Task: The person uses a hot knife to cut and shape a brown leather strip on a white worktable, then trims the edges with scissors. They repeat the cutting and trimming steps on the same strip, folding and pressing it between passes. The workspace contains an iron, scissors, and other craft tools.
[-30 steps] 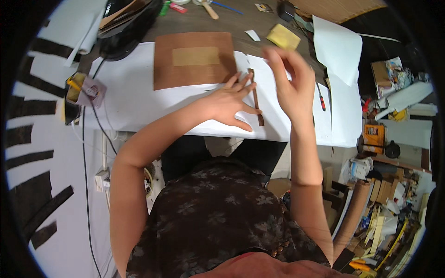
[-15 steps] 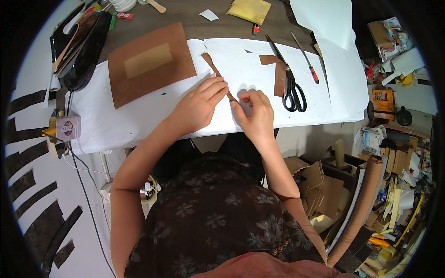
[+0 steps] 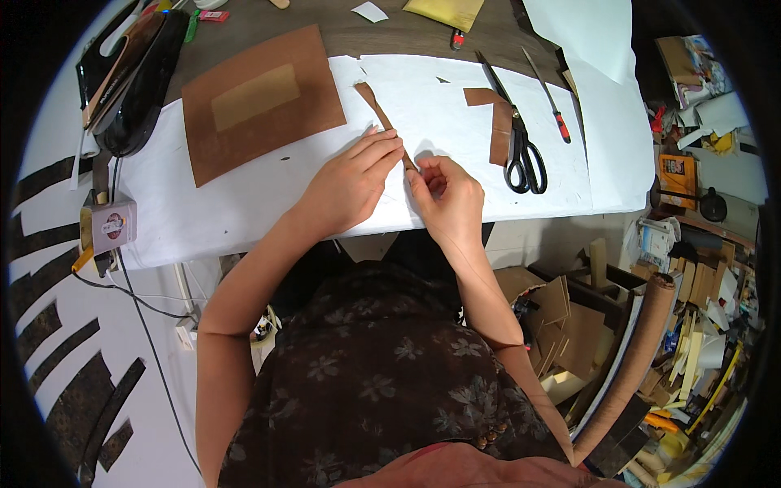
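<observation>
So you're sitting at a table (image 3: 244, 220) covered in white paper, and the biggest thing on it is that brown sheet (image 3: 260, 102) with a lighter tan patch in the middle, off to your upper left. Left of that sits a glossy black case (image 3: 138, 81) at the table's edge.

Your left hand (image 3: 350, 183) lies flat-ish on the paper, fingers stretched out and pressing down on the near end of a narrow brown strip (image 3: 378, 110), which runs diagonally away from you across the white paper. Your right hand (image 3: 447, 199) is curled just beside it, thumb and fingertips pinched together at the strip's near tip, so both hands meet at that end. Can't tell how much of the tip is actually caught in the pinch.

To your right, black-handled scissors (image 3: 521, 146) lie partly over a brown L-shaped offcut (image 3: 495, 122), well apart from your hands. A thin tool with a red grip (image 3: 549, 98) sits just past them.
</observation>
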Demonstrator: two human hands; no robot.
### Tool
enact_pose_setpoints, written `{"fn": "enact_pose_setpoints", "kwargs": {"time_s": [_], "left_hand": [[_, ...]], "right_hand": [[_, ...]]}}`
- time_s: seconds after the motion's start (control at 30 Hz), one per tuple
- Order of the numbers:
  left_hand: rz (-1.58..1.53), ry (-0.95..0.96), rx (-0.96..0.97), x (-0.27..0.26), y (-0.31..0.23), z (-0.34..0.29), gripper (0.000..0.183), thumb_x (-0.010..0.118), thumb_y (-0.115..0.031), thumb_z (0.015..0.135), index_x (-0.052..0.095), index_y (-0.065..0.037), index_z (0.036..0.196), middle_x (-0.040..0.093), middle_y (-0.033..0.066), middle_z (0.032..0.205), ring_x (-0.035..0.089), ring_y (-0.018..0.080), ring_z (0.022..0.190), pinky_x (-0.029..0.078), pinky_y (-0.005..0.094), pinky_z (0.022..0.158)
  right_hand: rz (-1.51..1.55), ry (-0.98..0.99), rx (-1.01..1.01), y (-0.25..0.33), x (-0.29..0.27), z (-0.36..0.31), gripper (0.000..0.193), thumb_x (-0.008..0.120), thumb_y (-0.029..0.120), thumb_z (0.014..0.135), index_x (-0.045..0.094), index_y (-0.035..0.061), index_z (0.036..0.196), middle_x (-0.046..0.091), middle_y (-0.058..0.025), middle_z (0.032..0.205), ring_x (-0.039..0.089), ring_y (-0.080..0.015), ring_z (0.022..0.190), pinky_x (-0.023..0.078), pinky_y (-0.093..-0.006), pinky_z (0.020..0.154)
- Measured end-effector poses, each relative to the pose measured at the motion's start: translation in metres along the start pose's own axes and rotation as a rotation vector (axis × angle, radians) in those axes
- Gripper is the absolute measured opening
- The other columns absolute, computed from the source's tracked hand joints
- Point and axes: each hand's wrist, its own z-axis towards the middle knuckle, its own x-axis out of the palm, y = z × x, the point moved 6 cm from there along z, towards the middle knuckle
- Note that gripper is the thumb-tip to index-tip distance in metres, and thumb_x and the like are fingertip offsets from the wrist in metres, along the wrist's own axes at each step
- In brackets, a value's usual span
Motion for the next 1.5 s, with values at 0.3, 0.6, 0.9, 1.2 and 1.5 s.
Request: {"fn": "enact_pose_setpoints", "kwargs": {"time_s": [0.3,0.6,0.9,1.2,1.5], "left_hand": [[-0.008,-0.014,-0.001,0.001,0.002,-0.001,0.043,0.063,0.006,0.09,0.066,0.008,0.133,0.064,0.0199,0.14,0.055,0.0358,0.141,0.044,0.0481,0.123],[-1.234,-0.404,-0.853,0.022,0.006,-0.015,0.011,0.069,-0.007,0.105,0.06,-0.001,0.107,0.076,0.015,0.104,0.076,0.0199,0.097,0.064,0.0331,0.089],[-1.188,-0.384,-0.849,0.03,0.007,0.01,0.019,0.069,-0.002,0.103,0.072,0.007,0.12,0.078,0.0186,0.108,0.078,0.0237,0.102,0.066,0.0345,0.09],[-1.194,-0.407,-0.865,0.024,-0.004,0.005,0.023,0.07,-0.012,0.105,0.073,0.0,0.125,0.079,0.0143,0.114,0.078,0.0266,0.11,0.063,0.0361,0.092],[-1.313,-0.455,-0.901,0.006,-0.016,0.004,0.025,0.073,-0.007,0.102,0.074,0.003,0.125,0.079,0.015,0.115,0.077,0.0259,0.113,0.065,0.0341,0.094]], "right_hand": [[-0.002,-0.02,-0.061,0.004,-0.001,0.002,0.009,0.077,0.004,0.095,0.069,-0.0008,0.094,0.073,-0.0085,0.081,0.068,-0.0143,0.068,0.054,-0.0289,0.064],[0.692,0.118,0.197,-0.023,-0.003,-0.002,0.005,0.07,0.004,0.106,0.066,0.0005,0.105,0.068,0.0014,0.086,0.06,-0.0055,0.077,0.049,-0.0223,0.074],[-0.196,-0.22,-0.065,-0.038,-0.096,0.005,0.016,0.074,0.004,0.096,0.077,-0.0013,0.111,0.075,-0.0154,0.104,0.073,-0.031,0.094,0.058,-0.0398,0.084],[-0.387,-0.01,0.107,-0.097,-0.129,0.033,0.028,0.074,0.012,0.101,0.069,-0.0077,0.12,0.075,-0.0169,0.104,0.073,-0.024,0.089,0.059,-0.0342,0.082],[-0.231,-0.255,-0.008,-0.075,-0.16,0.003,0.038,0.086,0.013,0.088,0.072,-0.0049,0.119,0.076,-0.0105,0.088,0.067,-0.0129,0.073,0.055,-0.0282,0.066]]}}
